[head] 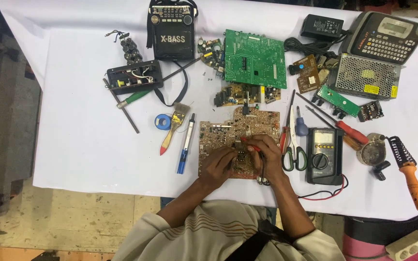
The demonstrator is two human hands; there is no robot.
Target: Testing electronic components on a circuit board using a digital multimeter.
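brown board (pixel 221 137) sits flat on the white cloth (pixel 73 135) near the front edge of the table, roughly square, copper side full of parts, its edges lined up with the table edges. left hand (pixel 218 164) rests curled on the lower middle of it, fingers pressed together on the probe they seem to pinch, hard to tell. right hand (pixel 267 153) is pinching a red probe (pixel 248 143) whose tip points left and a bit up onto the board; its long axis runs left-right.

just right of the board lie green-handled scissors (pixel 293 152), then a dark multimeter (pixel 325 155) with a pale display and round dial, red and black leads trailing off its bottom. left of the board: a blue pen-shaped tool (pixel 186 145), a brush (pixel 172 128) with a red-tipped handle, a blue tape roll (pixel 162 121).

further back there's a green board (pixel 255 58), a black radio (pixel 171 31), a perforated metal box (pixel 366 75) with yellow rectangular stickers along its front edge, and a grey label printer (pixel 385 36). orange-handled iron (pixel 412 176) lies far right.
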